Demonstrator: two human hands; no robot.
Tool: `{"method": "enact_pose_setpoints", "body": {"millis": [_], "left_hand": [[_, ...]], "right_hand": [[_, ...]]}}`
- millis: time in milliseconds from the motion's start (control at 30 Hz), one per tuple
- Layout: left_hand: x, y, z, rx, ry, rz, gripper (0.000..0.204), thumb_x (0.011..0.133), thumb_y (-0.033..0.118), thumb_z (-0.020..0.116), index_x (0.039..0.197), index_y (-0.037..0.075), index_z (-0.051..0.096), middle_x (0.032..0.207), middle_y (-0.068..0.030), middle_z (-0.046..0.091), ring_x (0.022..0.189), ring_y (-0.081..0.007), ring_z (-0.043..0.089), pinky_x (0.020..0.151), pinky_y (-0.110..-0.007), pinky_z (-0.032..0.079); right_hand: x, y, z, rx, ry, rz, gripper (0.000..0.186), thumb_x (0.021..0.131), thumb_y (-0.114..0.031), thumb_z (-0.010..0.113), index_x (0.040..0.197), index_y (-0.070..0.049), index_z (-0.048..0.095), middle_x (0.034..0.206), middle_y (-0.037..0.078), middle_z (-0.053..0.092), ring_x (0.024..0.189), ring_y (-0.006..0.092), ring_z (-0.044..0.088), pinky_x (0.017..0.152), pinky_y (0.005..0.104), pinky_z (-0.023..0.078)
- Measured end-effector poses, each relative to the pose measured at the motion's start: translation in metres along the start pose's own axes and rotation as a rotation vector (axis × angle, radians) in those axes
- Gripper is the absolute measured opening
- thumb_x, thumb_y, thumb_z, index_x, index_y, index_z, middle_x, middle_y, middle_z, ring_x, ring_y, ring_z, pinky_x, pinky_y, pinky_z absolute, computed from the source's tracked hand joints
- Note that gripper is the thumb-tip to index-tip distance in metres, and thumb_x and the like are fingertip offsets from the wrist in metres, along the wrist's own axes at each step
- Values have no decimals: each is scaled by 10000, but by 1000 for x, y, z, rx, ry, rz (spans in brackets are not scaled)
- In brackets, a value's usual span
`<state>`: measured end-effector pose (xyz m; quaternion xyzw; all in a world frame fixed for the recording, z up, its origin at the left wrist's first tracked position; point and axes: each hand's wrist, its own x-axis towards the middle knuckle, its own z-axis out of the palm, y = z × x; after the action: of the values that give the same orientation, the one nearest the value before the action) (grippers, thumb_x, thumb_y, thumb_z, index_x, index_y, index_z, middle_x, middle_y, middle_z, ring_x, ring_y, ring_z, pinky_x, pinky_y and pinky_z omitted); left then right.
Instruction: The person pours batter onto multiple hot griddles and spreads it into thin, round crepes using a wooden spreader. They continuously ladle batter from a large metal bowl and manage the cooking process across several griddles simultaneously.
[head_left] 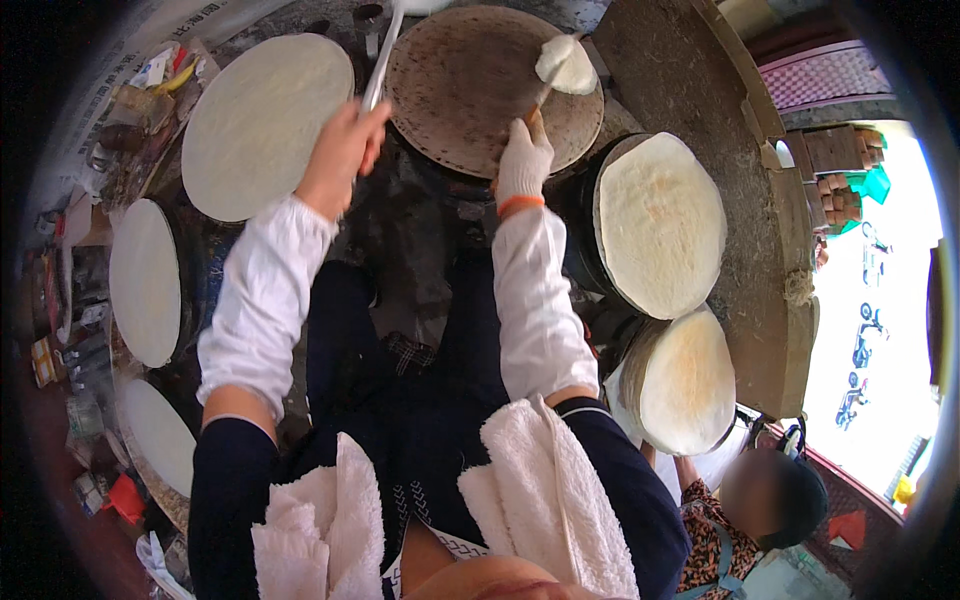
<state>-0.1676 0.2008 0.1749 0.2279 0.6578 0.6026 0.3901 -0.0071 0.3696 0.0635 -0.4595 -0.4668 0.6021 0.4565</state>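
My bare left hand (345, 150) grips a long pale-handled tool (383, 60); its white head is cut off by the top edge. My right hand (524, 165), in a white knit glove with an orange band at the wrist, closes on a thin wooden-handled spatula (542, 100). A lump of wet white dough (568, 66) sits at the spatula's far end, over the right part of a bare, brown-stained round griddle (470, 90). To the left of my left hand a large pale flatbread (268, 125) covers another griddle.
At my right, a browned flatbread (662, 225) lies on a dark griddle, with a stack of flatbreads (685, 385) nearer me. More pale rounds (146, 283) line the left. A cardboard panel (690, 130) stands along the right side. Another person (745, 520) is at lower right.
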Motion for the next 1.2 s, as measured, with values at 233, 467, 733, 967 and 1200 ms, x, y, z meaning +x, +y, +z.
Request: {"method": "enact_pose_setpoints", "body": {"millis": [233, 467, 733, 967, 1200], "left_hand": [[-160, -91, -58, 37, 270, -315, 385, 944, 342, 688, 711, 125, 472, 510, 53, 395, 400, -55, 360, 394, -254, 267], [-267, -226, -145, 806, 368, -347, 354, 908, 319, 667, 731, 16, 626, 661, -149, 618, 631, -331, 623, 599, -453, 448], [-269, -255, -135, 748, 392, -166, 334, 965, 268, 634, 769, 0, 680, 558, -97, 494, 517, -186, 480, 551, -384, 399], [-259, -267, -139, 642, 398, -334, 223, 889, 265, 678, 859, 51, 730, 748, -166, 669, 715, -341, 663, 649, -423, 493], [-256, -259, -133, 571, 423, -262, 176, 889, 205, 658, 865, 51, 738, 765, -141, 689, 707, -295, 670, 659, -399, 499]], "right_hand": [[-25, -39, -65, -638, -178, -203, 498, 929, -223, 599, 1396, -56, 555, 1205, 212, 689, 1141, 316, 659, 948, 370, 500], [-83, -55, -129, -1332, -39, -105, 542, 941, -313, 567, 1444, -130, 489, 1113, 269, 682, 1015, 425, 668, 882, 501, 524], [-10, -11, -16, -680, -126, -113, 489, 915, -284, 583, 1361, -85, 599, 1176, 222, 693, 1136, 368, 647, 974, 392, 482], [6, -20, -72, -819, -40, -191, 482, 904, -268, 621, 1329, -41, 615, 1176, 206, 702, 1119, 287, 675, 937, 356, 498], [47, -33, -32, -943, -205, -136, 478, 909, -297, 565, 1347, -112, 605, 1128, 247, 690, 1119, 391, 646, 940, 428, 498]]}}
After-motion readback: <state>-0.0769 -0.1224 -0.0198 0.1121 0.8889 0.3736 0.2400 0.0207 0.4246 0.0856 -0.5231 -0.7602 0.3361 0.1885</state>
